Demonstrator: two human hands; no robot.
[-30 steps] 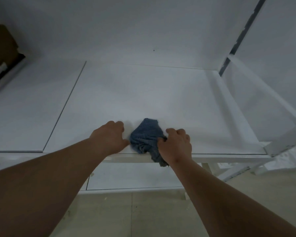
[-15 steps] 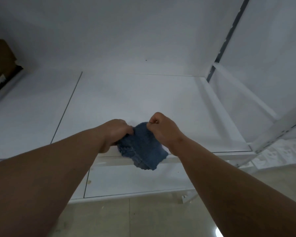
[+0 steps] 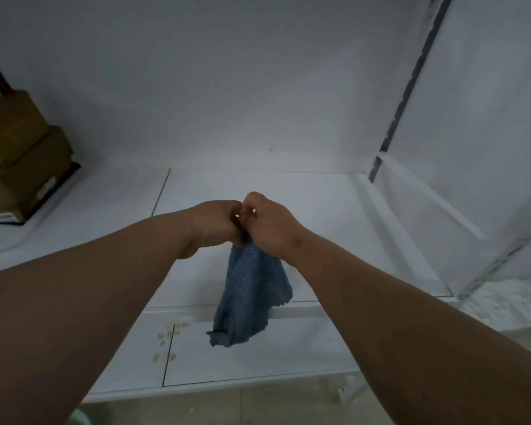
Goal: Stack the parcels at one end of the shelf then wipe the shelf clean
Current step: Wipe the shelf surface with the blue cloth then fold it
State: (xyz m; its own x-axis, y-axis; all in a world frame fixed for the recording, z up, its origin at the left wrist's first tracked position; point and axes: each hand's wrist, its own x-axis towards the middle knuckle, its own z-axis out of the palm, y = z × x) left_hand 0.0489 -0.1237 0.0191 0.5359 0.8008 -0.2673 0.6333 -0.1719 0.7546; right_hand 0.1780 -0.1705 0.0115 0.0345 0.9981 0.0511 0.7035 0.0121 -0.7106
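While parcels (image 3: pixel 16 154) sit cropped left | hands pinch cloth (image 3: pixel 252 289) | fingertips hidden

Two bare forearms, no sleeves, left hand (image 3: pixel 215 222) and right hand (image 3: pixel 269 223) ungloved.

Blue cloth (image 3: pixel 252 289), flecked paler — brown cardboard parcels (image 3: pixel 16 154) at left end of white shelf (image 3: pixel 334 210), white-labelled.
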